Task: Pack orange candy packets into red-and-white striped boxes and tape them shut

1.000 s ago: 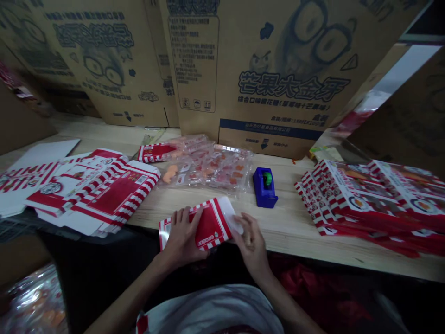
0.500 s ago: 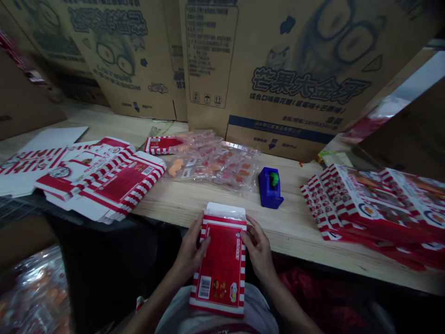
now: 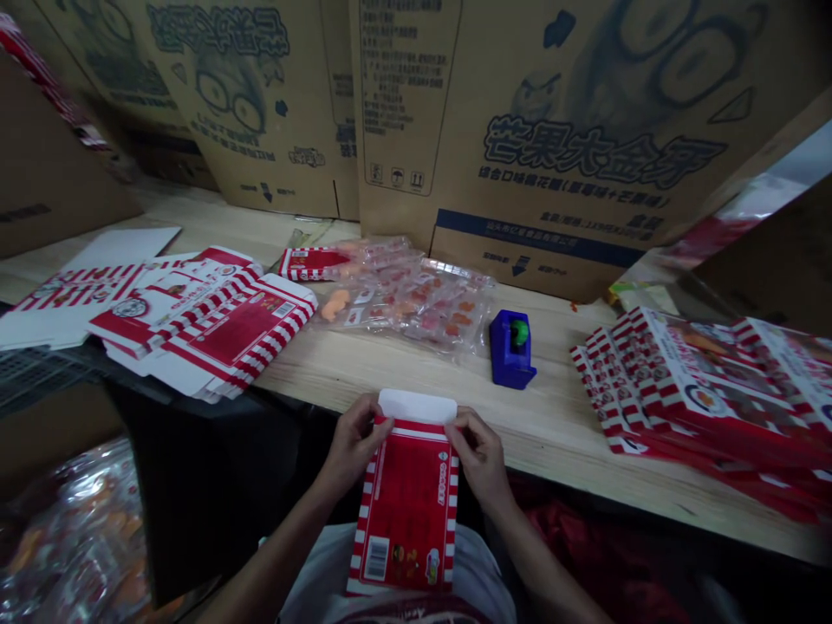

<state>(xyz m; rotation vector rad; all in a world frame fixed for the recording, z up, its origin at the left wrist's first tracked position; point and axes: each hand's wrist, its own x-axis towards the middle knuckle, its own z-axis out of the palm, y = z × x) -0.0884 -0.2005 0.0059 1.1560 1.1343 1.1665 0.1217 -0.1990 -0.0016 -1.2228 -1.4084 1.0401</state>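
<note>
I hold a flat red-and-white striped carton [image 3: 406, 511] upright over my lap, its back with the barcode facing me. My left hand [image 3: 354, 442] pinches its upper left corner and my right hand [image 3: 477, 455] pinches its upper right corner. Both sets of fingers are closed at the base of the white top flap [image 3: 417, 406], which stands open just at the wooden table's [image 3: 390, 373] front edge.
A stack of flat striped cartons [image 3: 195, 325] lies at the left. Clear bags of orange sweets [image 3: 409, 299] sit mid-table beside a blue tape dispenser [image 3: 511, 347]. Filled striped boxes [image 3: 702, 390] are piled at the right. Big printed cardboard boxes [image 3: 520, 130] wall the back.
The carton went from lying sideways on the table edge to upright in front of me. Both hands have slid up to its top corners by the flap.
</note>
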